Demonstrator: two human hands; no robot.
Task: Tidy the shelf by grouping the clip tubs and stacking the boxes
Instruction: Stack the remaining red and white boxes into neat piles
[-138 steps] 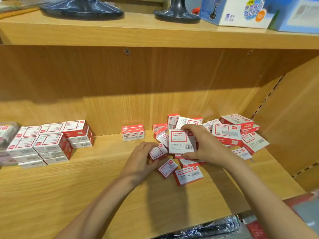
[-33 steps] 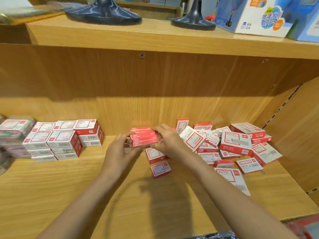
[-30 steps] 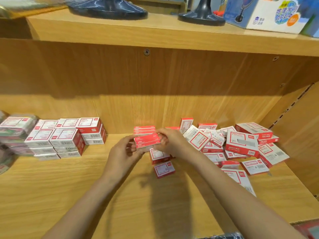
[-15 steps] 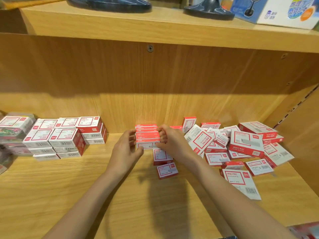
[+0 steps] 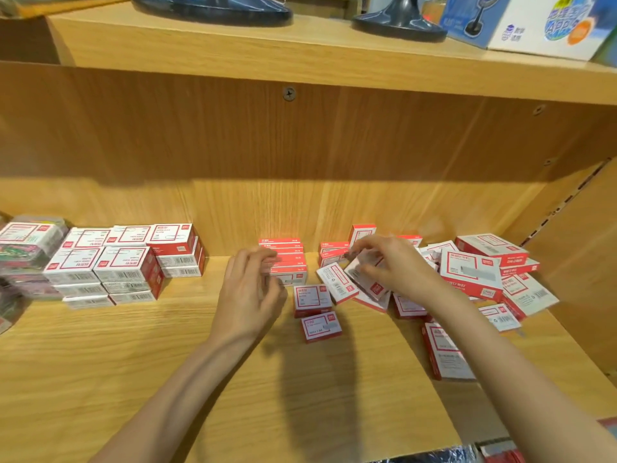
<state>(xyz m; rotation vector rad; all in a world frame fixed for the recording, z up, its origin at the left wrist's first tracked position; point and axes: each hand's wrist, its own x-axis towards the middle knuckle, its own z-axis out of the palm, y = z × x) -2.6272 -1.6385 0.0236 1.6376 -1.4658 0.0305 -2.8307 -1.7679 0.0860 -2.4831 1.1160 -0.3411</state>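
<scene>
Shelf [image 5: 100, 379]: stack [image 5: 283, 262] just beyond left hand [image 5: 248, 295].

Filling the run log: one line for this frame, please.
left hand: open, beside small stack | right hand: pinching box over loose pile | sorted stacks: left

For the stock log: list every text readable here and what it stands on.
"APP": on the blue-and-white carton on the upper shelf; its other characters are too blurred to read.
Red-and-white boxes, stacked left and heaped right: red logos, labels and barcodes show, too small to read.
Middle stack: print unreadable.
</scene>
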